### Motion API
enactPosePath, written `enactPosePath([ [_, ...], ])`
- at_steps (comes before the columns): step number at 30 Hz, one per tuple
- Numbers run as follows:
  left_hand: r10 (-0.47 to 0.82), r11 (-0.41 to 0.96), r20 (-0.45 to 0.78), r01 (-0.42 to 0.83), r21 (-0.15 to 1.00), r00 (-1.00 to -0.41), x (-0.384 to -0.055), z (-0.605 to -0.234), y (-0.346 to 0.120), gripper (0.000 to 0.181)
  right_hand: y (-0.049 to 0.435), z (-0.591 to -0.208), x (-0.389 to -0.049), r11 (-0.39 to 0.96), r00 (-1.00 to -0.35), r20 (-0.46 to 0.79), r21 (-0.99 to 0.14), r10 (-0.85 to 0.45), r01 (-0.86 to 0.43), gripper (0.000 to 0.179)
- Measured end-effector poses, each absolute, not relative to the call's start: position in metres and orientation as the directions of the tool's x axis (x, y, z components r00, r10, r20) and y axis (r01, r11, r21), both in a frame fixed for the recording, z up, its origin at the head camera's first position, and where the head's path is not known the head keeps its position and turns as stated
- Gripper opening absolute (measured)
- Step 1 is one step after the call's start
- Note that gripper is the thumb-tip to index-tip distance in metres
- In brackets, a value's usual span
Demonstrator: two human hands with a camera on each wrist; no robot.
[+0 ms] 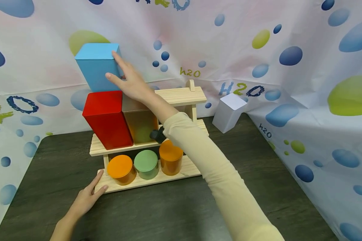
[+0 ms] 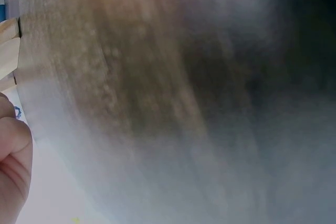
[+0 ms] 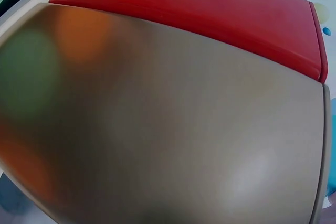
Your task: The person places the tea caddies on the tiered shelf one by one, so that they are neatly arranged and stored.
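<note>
In the head view my right hand (image 1: 129, 80) reaches up to the right side of a light-blue lidded box (image 1: 98, 72). Its index finger lies at the lid's right edge, and its thumb lies on the front face; the other fingers are mostly hidden. Behind the red box (image 1: 108, 124) and a shiny brownish-gold box (image 1: 141, 124), the blue box stands higher up. My left hand (image 1: 85, 199) holds the lower left corner of a tiered wooden shelf (image 1: 181, 97) between thumb and fingers. The right wrist view is filled by the gold box (image 3: 210, 119) beside the red one.
Along the bottom tier stand an orange round canister (image 1: 121, 169), a green one (image 1: 146, 164) and another orange one (image 1: 171, 157). A white box (image 1: 229, 112) stands right of the shelf on the dark table (image 1: 157, 214). A patterned curtain (image 1: 181, 43) hangs behind.
</note>
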State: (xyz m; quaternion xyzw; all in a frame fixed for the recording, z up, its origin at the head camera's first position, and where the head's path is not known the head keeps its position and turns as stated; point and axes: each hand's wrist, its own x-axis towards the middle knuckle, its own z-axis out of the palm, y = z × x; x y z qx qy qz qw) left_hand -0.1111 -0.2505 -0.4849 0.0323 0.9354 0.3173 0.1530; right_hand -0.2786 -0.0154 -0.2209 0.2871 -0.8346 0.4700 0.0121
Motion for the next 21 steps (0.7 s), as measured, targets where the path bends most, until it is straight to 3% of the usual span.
enactPosePath([
  [21,0.151,0.804,-0.281,-0.047,0.592,-0.948,-0.1091,-0.4830,-0.2495,0.076,-0.0141,-0.2213,-0.2778,0.342,-0.818,0.266,-0.810,-0.510,-0.476,0.073],
])
